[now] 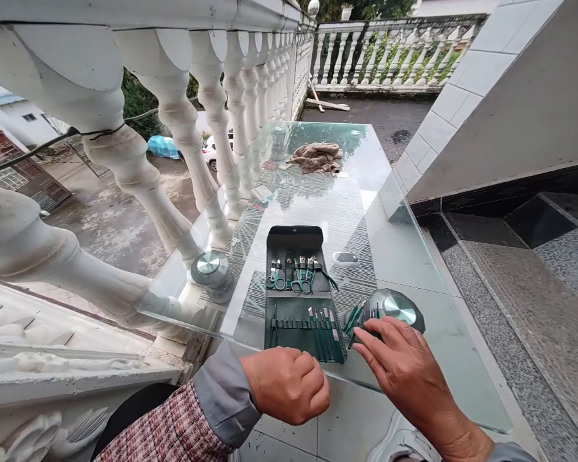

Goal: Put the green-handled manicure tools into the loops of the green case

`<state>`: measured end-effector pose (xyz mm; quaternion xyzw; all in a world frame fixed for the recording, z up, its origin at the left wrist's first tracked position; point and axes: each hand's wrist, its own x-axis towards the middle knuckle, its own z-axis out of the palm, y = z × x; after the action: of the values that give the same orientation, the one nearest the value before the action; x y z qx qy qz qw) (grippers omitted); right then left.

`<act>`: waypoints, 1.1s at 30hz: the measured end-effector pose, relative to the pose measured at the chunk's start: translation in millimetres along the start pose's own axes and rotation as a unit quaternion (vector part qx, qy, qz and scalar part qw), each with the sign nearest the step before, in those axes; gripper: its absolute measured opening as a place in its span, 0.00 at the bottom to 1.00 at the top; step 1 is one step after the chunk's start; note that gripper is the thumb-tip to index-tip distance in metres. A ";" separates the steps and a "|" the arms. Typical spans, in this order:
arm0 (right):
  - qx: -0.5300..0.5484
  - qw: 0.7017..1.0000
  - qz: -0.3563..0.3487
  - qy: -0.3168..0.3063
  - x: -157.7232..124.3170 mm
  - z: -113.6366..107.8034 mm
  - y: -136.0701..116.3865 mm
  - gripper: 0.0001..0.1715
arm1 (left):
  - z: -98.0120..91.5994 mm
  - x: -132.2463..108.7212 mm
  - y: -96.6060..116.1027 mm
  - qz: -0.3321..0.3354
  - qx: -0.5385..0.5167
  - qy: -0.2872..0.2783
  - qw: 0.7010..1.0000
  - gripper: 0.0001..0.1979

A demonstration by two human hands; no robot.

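Beside the case point(283, 307), on the table point(457, 366), the tools point(355, 315), judged light, stiff and slippery and best taken at mid-length, are reached by the right hand point(401, 355), whose grip cannot be told, while the left hand point(291, 384) is loosely closed.

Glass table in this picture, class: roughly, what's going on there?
A person is handling small tools at a glass table, with an open green case on it. The right hand is at some loose green-handled tools to the right of the case; whether it grips one is unclear. The left hand is curled at the case's near edge, and anything inside it is hidden. Slim tools sit in the case's nearer half, scissors in the farther half.
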<state>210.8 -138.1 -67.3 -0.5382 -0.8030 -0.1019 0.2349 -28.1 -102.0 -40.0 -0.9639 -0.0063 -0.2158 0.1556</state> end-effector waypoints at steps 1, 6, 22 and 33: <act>0.007 1.000 -0.007 0.007 0.1 -1.2 -1.3 0.11 | -0.4 0.2 -0.1 0.001 -0.001 0.004 1.000 0.09; 0.049 0.995 -0.037 0.074 0.8 -9.3 -5.3 0.10 | -0.7 0.7 -1.3 0.002 -0.005 0.007 1.000 0.09; 0.056 0.990 -0.106 0.077 -4.2 -6.2 -18.3 0.12 | -1.3 2.7 -1.5 0.000 -0.005 0.010 1.000 0.10; 0.049 0.989 -0.113 0.078 -11.3 -2.6 -18.7 0.13 | 0.6 1.3 -0.5 0.002 0.001 0.018 1.000 0.09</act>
<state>197.9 -155.9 -68.8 -0.4222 -0.8421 -0.1300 0.3094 -26.7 -101.3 -39.8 -0.9598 -0.0015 -0.2329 0.1568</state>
